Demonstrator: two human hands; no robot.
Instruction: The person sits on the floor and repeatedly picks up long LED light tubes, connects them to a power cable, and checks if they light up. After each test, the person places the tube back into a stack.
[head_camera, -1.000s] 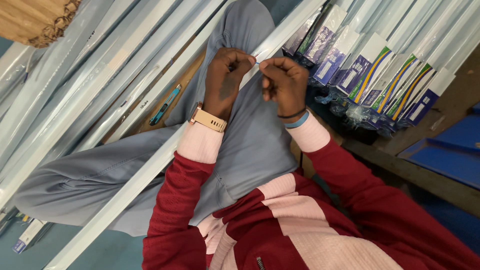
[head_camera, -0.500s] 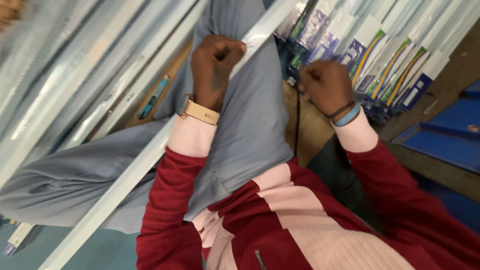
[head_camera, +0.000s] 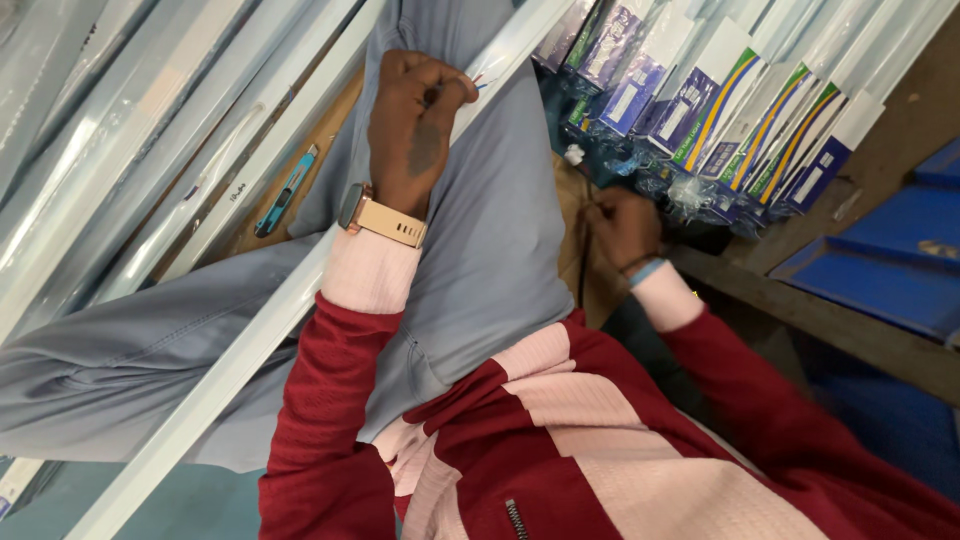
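A long white light fitting (head_camera: 270, 330) lies across my lap, over grey trousers (head_camera: 500, 230). My left hand (head_camera: 415, 120) is closed on thin coloured wires (head_camera: 478, 82) at the fitting's upper part, fingers pinched tight. A gold watch sits on that wrist. My right hand (head_camera: 620, 225) is low at my right side, by the wooden floor near a thin dark cord (head_camera: 582, 270). Its fingers curl downward; whether it grips anything is hidden.
Several more long white fittings (head_camera: 130, 150) lie on the left. A blue utility knife (head_camera: 286, 190) rests on the wood between them. Wrapped boxed tubes (head_camera: 720, 110) are stacked at upper right, blue boxes (head_camera: 880, 270) at right.
My two hands were together at the wires. The right hand has let go and dropped down to my right side. The left hand stays on the wires.
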